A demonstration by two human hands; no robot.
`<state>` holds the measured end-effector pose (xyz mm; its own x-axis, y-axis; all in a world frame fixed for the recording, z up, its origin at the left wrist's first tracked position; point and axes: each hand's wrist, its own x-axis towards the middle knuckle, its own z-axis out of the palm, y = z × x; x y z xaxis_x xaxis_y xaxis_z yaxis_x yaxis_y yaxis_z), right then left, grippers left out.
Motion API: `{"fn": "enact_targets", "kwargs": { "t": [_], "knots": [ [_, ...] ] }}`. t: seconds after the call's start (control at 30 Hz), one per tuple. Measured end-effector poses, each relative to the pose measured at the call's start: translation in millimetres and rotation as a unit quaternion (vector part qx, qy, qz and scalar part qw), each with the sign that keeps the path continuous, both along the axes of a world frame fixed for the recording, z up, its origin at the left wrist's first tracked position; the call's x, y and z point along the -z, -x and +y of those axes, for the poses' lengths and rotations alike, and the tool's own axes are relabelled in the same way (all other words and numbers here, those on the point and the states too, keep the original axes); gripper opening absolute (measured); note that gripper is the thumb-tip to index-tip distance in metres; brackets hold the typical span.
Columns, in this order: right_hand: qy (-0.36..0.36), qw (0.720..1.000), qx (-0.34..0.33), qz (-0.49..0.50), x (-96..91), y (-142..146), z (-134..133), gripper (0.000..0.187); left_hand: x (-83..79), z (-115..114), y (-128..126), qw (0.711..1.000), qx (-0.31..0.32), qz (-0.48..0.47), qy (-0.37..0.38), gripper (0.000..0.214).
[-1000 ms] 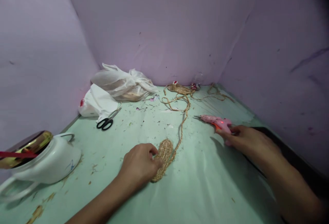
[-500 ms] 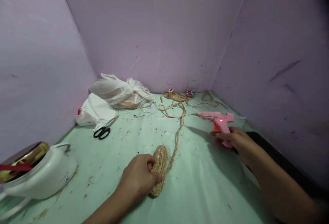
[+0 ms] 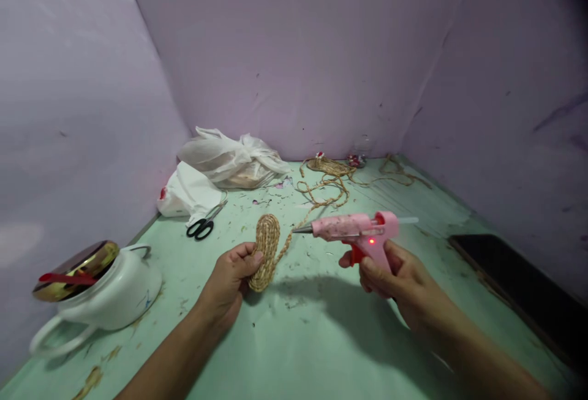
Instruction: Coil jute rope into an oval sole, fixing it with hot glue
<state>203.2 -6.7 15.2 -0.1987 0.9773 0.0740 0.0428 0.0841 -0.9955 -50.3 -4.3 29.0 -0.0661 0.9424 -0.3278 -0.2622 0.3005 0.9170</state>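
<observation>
My left hand (image 3: 234, 274) is closed on the edge of an oval, sole-shaped piece of coiled braided straw cord (image 3: 267, 244), with the thumb on top, and tilts it up from the table. A tail of the same braid (image 3: 285, 248) runs from its right side towards the loops at the back. My right hand (image 3: 390, 277) grips a pink hot glue gun (image 3: 346, 226) by the handle, a finger at its red trigger. The gun's metal nozzle points left at the tail, a little right of the sole; whether it touches the braid I cannot tell. A red light glows on the gun.
Black-handled scissors (image 3: 202, 226) lie left on the green table (image 3: 294, 351). Behind them are a white cloth-like bundle (image 3: 188, 192) and a plastic bag (image 3: 234, 158). A white pot (image 3: 114, 293) stands front left. A finished-looking straw sole (image 3: 328, 167) lies at the back, a dark flat slab (image 3: 514, 290) at right.
My left hand has raised the straw sole off the table. My right hand has brought the glue gun leftward, closer to it. The view has shifted slightly, showing more of the dark slab.
</observation>
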Motion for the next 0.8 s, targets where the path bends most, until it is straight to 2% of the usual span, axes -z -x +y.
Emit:
{"fn": "enact_targets", "kwargs": {
  "t": [0.1,0.3,0.57,0.8],
  "knots": [
    [-0.008,0.999,0.015,-0.032,0.7,4.6,0.7,0.04,2.5,0.6,-2.7,1.0,0.02,-0.01,0.011,0.042],
    [-0.028,0.999,-0.008,-0.032,-6.5,8.2,1.3,0.042,5.6,0.6,-3.9,0.999,0.033,-0.027,0.021,0.041],
    [-0.054,0.995,0.021,-0.076,5.1,7.1,1.2,0.04,6.3,0.5,-3.5,0.998,0.034,-0.038,0.032,0.036],
    [-0.047,0.995,0.02,-0.081,11.4,7.1,1.5,0.038,6.8,0.3,-3.2,0.998,0.039,-0.04,0.039,0.033]
  ]
}}
